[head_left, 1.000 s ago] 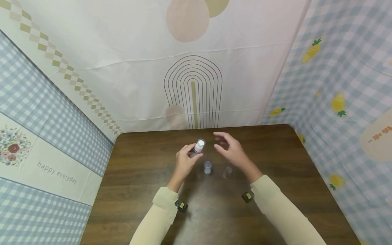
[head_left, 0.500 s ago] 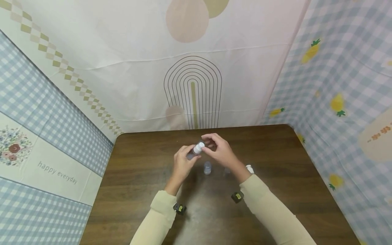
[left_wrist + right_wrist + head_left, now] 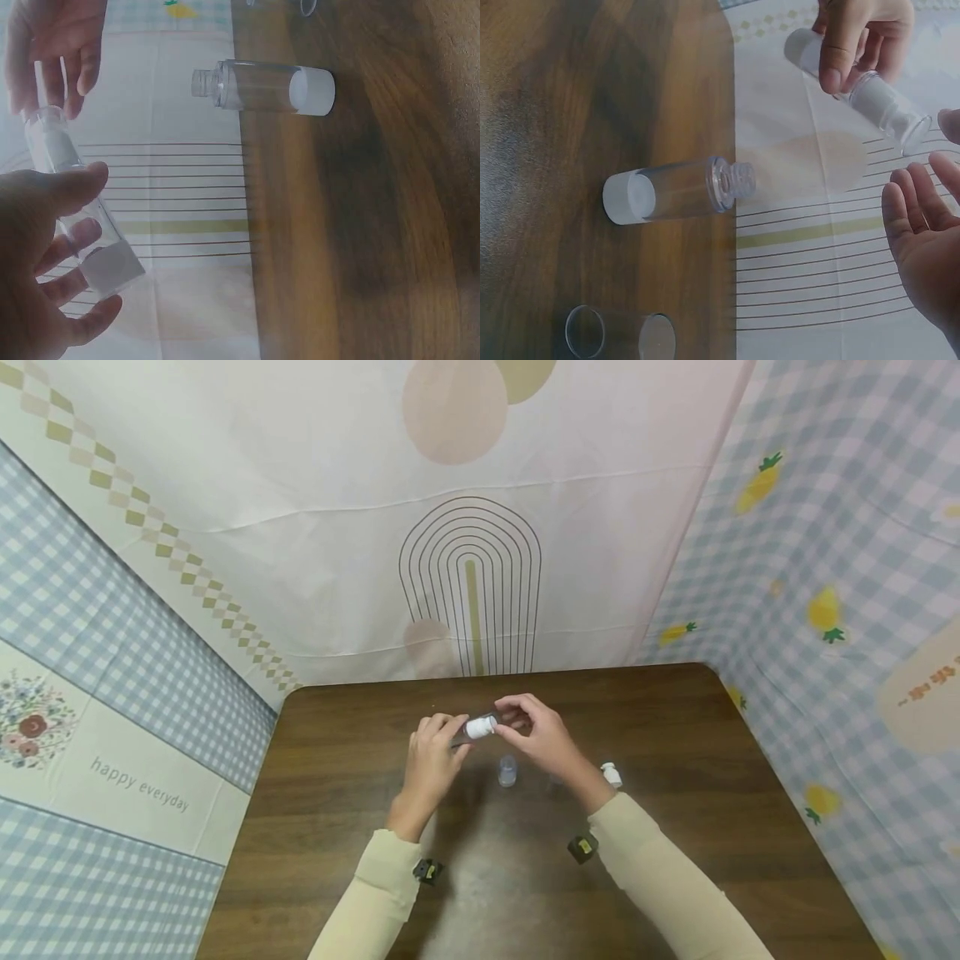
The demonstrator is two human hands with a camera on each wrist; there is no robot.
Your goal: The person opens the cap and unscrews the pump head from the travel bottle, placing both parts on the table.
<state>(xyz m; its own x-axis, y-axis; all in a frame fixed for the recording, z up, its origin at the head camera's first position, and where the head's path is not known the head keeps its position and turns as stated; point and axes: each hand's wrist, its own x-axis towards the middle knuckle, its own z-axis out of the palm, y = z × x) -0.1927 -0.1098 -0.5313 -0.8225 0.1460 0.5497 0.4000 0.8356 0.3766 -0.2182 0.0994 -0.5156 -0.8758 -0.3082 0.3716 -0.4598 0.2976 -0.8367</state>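
Note:
My left hand (image 3: 431, 756) grips a clear bottle (image 3: 859, 88) with a white base, tilted toward the right. A white pump top (image 3: 481, 727) shows under the clear cap (image 3: 911, 135) at its far end. Close around that end is my right hand (image 3: 536, 731); in the right wrist view its fingers (image 3: 911, 199) are loosely extended, with a gap between them and the cap. Between the hands and nearer me, a second clear bottle (image 3: 262, 88) stands upright on the table, its threaded neck bare and its base white.
A loose clear cap (image 3: 585, 330) stands on the wooden table (image 3: 315, 827), right of the standing bottle. A white pump top (image 3: 611, 774) sits beyond it, beside my right wrist. A patterned cloth (image 3: 337, 593) hangs behind the table.
My right hand has come left to the capped end of the held bottle. My left hand has moved slightly left and tilted the bottle flatter. The white pump top by my right wrist has come into view.

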